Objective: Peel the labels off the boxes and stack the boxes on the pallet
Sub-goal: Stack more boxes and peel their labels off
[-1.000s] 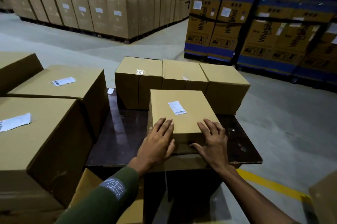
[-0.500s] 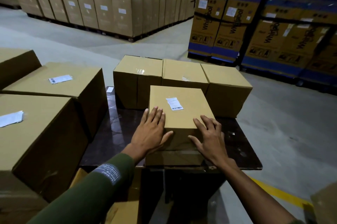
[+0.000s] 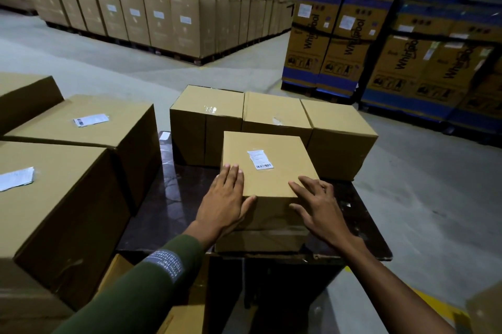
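Hands flat, you've slid the labelled box farther onto the pallet, left hand and right hand spread on its near corners, barcode label still unpeeled.

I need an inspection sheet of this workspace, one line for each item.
Surface: dark glossy pallet top, boxes on it.
Job's things: front box with its label still on; three boxes in a row behind, no labels seen.
Clutter: labelled big boxes at left.
Grips: left hand flat on the front box's left edge; right hand open at its right corner.
Cables: nothing seen.
Surroundings: stacked cartons, printed cartons, concrete floor.
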{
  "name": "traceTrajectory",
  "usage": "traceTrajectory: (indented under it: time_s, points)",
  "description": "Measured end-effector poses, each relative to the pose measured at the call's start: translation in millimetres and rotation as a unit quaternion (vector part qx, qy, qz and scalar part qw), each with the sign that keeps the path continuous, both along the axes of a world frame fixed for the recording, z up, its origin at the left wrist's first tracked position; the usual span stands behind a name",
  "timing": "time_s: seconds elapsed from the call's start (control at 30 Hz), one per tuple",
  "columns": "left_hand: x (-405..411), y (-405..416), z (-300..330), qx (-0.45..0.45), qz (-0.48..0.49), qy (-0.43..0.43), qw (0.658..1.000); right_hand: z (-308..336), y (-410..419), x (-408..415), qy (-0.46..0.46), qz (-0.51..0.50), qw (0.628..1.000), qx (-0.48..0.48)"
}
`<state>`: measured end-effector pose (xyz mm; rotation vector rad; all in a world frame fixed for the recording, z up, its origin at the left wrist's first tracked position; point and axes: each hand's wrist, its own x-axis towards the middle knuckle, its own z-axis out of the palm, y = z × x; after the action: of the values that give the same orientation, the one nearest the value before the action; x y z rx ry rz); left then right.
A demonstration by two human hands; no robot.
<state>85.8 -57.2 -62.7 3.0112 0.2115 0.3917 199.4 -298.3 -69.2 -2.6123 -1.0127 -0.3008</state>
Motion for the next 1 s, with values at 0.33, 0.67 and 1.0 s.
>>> traceTrajectory:
  time_s: [0.33,0.67,1.0]
  points:
    - [-9.9,-26.6,-2.0,0.036,0.006,-0.053,0.998,6.8,-16.3,18.5,0.029,-0.081,0.991,0.107]
    - [-23.7,-57.1,-3.9,0.070,-0.027,-0.098,0.992,12.4,4.7,-2.4,0.206,-0.200,0.926,0.246]
    - [-25.9,-47.9,2.9,0.025,-0.124,-0.181,0.975,10.5,25.2,4.1,0.323,-0.187,0.875,0.308]
